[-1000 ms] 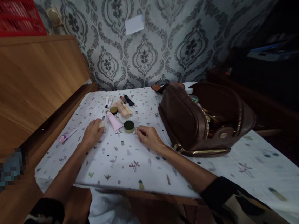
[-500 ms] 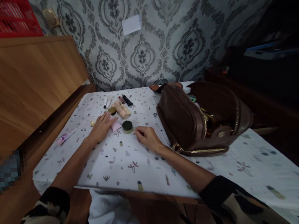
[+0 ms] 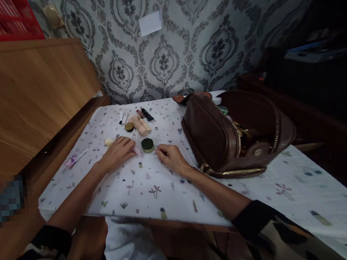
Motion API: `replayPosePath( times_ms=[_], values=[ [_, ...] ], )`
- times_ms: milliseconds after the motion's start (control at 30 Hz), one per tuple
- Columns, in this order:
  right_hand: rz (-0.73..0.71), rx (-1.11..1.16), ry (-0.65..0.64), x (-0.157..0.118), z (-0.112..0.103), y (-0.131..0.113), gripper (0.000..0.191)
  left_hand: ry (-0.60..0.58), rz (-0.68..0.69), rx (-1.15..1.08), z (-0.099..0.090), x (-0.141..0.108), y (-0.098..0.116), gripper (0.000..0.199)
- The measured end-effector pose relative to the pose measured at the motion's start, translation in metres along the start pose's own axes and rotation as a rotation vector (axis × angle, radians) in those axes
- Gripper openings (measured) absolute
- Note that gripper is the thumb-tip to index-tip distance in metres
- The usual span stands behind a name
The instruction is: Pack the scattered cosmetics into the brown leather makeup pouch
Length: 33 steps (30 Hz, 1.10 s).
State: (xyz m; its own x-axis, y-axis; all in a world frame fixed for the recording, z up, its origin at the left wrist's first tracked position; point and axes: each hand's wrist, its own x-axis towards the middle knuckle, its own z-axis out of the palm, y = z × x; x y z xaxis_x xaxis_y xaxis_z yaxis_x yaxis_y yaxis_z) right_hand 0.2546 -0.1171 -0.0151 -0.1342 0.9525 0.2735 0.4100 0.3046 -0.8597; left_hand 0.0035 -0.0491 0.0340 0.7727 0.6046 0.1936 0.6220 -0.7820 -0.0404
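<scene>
My left hand (image 3: 119, 152) lies over a pale pink tube (image 3: 138, 150), its fingers curled round it and hiding most of it. My right hand (image 3: 171, 158) is closed in a pinch beside a round jar with a dark green lid (image 3: 147, 145); what sits between those fingertips, if anything, is too small to make out. Behind my left hand are a beige tube (image 3: 141, 126), a small gold-rimmed pot (image 3: 129, 127), a black tube (image 3: 147, 114) and small white tubes (image 3: 123, 117). Something yellow (image 3: 108, 142) shows by the left wrist.
An unzipped brown leather bag (image 3: 208, 130) stands on the right of the patterned tablecloth (image 3: 174, 199), with several items inside. A purple and white tube (image 3: 71, 161) lies at the left edge. A wooden cabinet (image 3: 30, 78) borders the left side; a papered wall (image 3: 182, 35) closes the back.
My left hand has shifted slightly nearer me and right, with the pink tube turned under its fingers. My right hand stays almost where it was. The view has tilted a little.
</scene>
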Motion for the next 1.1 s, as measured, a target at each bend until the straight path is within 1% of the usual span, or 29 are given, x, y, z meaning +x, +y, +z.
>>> replayPosePath(
  times_ms=[133,233,300,367,467,567,633,700,767,833,900,1000,1100],
  values=[
    [-0.009,-0.007,0.001,0.0,0.0,0.0,0.031,0.034,-0.042,-0.016,0.006,-0.008,0.006,0.05],
    [-0.009,-0.009,0.004,0.0,0.0,0.0,0.031,-0.019,-0.069,0.003,0.015,-0.02,0.008,0.067],
    [-0.008,-0.003,0.008,0.0,0.0,0.0,0.03,-0.075,-0.087,0.039,0.016,-0.031,0.013,0.07],
    [-0.011,-0.001,0.006,0.0,0.001,0.001,0.03,-0.121,-0.1,0.078,0.01,-0.042,0.02,0.066],
    [-0.014,-0.007,0.002,0.0,0.001,0.001,0.029,-0.177,-0.097,0.127,-0.006,-0.053,0.027,0.059],
    [-0.012,-0.009,0.004,0.0,0.0,0.001,0.028,-0.241,-0.074,0.116,-0.018,-0.058,0.025,0.054],
    [-0.015,-0.008,0.003,0.0,0.0,0.001,0.028,-0.262,-0.076,0.054,-0.02,-0.06,0.023,0.05],
    [-0.023,-0.011,0.002,0.0,-0.001,0.001,0.03,-0.238,-0.116,-0.009,-0.019,-0.062,0.023,0.048],
    [-0.038,-0.022,0.003,0.0,-0.001,0.001,0.031,-0.176,-0.198,-0.043,-0.016,-0.062,0.027,0.046],
    [-0.051,-0.037,0.007,0.0,0.0,0.002,0.031,-0.118,-0.285,-0.078,-0.015,-0.062,0.037,0.041],
    [-0.055,-0.052,0.012,0.0,0.0,0.002,0.031,-0.097,-0.341,-0.137,-0.015,-0.064,0.048,0.036],
    [-0.055,-0.087,0.008,0.0,0.0,0.002,0.03,-0.126,-0.346,-0.217,-0.017,-0.072,0.066,0.038],
    [-0.071,-0.132,-0.002,0.0,-0.001,0.0,0.028,-0.113,-0.307,-0.23,-0.02,-0.087,0.078,0.046]
  ],
)
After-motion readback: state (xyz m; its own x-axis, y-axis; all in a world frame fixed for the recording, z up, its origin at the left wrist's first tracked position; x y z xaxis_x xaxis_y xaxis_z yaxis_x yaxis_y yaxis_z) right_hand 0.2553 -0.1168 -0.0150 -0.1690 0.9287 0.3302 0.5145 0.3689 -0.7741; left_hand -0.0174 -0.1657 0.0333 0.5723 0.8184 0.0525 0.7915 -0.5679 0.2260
